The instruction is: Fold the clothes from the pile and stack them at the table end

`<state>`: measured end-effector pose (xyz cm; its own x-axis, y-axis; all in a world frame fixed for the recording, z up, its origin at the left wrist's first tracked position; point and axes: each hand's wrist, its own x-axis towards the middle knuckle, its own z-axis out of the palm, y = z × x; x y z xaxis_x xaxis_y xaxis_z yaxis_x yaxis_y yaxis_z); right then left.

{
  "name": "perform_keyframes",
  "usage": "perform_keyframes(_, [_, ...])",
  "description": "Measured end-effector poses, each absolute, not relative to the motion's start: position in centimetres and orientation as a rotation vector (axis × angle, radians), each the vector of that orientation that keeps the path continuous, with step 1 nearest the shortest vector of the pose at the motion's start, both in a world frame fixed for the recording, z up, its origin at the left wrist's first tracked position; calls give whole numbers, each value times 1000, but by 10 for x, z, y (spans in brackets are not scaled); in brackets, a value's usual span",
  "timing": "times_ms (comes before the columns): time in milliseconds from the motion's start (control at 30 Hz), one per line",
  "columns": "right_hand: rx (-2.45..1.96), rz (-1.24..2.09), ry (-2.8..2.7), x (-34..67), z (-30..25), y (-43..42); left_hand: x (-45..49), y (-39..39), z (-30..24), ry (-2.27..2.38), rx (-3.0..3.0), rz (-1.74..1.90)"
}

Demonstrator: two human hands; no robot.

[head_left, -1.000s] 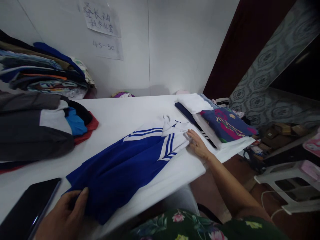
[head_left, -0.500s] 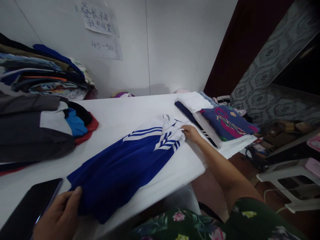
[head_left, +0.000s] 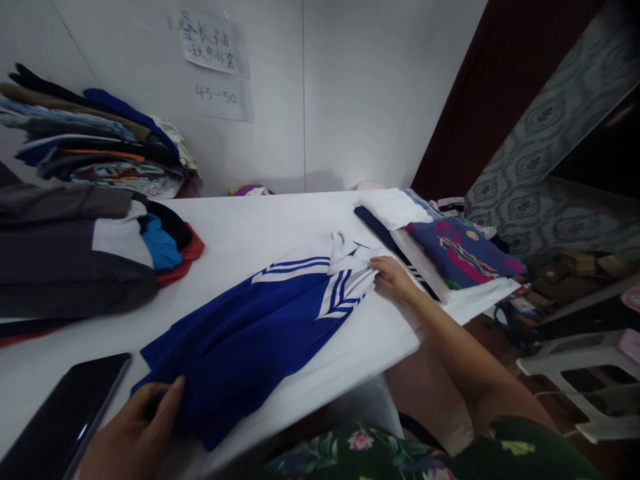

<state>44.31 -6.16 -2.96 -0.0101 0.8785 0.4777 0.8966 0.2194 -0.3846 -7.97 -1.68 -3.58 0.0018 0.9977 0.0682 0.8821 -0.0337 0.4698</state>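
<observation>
A blue jacket with white shoulders and blue stripes lies slantwise on the white table, its lower end overhanging the near edge. My left hand pinches the jacket's blue lower end between thumb and fingers. At the other end, the fingers of my right hand are closed on the white fabric near the collar, which is bunched. Left of my left hand lies a black phone on the table.
Dark grey garments are heaped on the table's left, before a tall stack of folded clothes. Folded clothes, including a purple patterned garment, lie at the right end. A white stool stands on the floor at right.
My left hand has shifted slightly inward along the jacket's lower end. My right hand keeps its hold near the collar, and the white fabric there has moved a little. The whole view has shifted slightly.
</observation>
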Motion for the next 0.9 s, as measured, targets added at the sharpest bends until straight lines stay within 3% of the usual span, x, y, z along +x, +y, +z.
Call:
perform_keyframes(200, [-1573,557,-1705,422,-7,-52,-69,-20,-21,1950,1789,488])
perform_keyframes(433, [-1889,465,-1760,407,0,-15,-65,-25,-13,1922,1762,506])
perform_keyframes(600, [-1848,523,-1752,411,10,12,-63,-29,-8,1924,1736,500])
perform_keyframes(900, [-2008,277,-1900,422,-23,29,-58,-34,-2,1866,1750,532])
